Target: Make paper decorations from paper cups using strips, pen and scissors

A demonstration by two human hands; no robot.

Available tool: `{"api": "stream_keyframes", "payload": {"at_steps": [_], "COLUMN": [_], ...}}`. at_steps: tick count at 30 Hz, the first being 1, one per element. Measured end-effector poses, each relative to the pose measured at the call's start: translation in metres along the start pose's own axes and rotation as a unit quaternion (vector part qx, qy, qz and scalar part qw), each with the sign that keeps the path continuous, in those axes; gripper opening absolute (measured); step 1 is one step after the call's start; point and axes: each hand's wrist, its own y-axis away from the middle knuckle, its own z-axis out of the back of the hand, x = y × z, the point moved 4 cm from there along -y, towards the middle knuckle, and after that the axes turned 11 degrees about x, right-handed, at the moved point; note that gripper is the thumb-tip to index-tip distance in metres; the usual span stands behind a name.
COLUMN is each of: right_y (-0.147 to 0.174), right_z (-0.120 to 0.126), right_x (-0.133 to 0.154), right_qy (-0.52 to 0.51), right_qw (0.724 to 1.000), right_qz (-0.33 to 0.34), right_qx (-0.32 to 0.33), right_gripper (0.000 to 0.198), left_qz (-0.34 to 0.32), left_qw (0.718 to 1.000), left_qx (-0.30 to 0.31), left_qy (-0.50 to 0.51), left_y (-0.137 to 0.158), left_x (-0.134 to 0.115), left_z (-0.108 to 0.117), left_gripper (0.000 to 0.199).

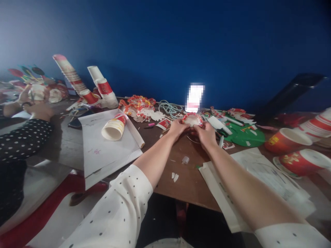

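Note:
Both of my hands hold one paper cup piece point(191, 119) above the brown table point(190, 186). It has a pale round middle and a curled red-and-white edge. My left hand point(179, 127) grips its left side, with fingers closed on the rim. On the right side, my right hand point(205, 133) pinches the same rim, thumb toward me. Just behind the piece stands a bright, blurred-out phone-like screen point(195, 98). Small white paper scraps point(175, 177) and a small clear bit point(185, 160) lie on the table below my hands.
Leaning paper cup stacks point(104, 88) stand at the back left. Nearer are nested cups point(113, 128) on white paper point(100, 162). Curled red pieces point(141, 105), a blue cord point(170, 108), a green disc point(244, 132) and red cups point(288, 139) lie around. A co-worker's hands point(36, 106) hold scissors at left.

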Motion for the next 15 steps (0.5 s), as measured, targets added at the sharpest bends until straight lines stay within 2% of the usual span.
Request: {"api": "stream_keyframes", "payload": {"at_steps": [3,8,12,15], "right_y": [0.001,-0.001,-0.006,-0.008], "right_z": [0.001,0.003,0.012,0.018], "right_x": [0.0,-0.002,0.003,0.008], "right_qy": [0.003,0.021,0.072,0.109], "right_qw": [1.0,1.0,0.993,0.987], "right_qz": [0.012,0.016,0.082,0.108], "right_qx": [0.0,0.006,-0.037,-0.048], "right_gripper": [0.038,0.049,0.067,0.068], "left_qz": [-0.015,-0.019,-0.013,0.005], "left_qw": [0.999,0.999,0.997,0.994], "left_qx": [0.042,0.029,0.076,0.11], "left_qy": [0.015,0.028,0.023,0.022], "left_y": [-0.001,0.001,0.004,0.004], "left_x": [0.0,-0.005,-0.006,-0.004], "left_z": [-0.002,-0.002,-0.007,-0.011], "left_gripper": [0.021,0.021,0.024,0.032]}}
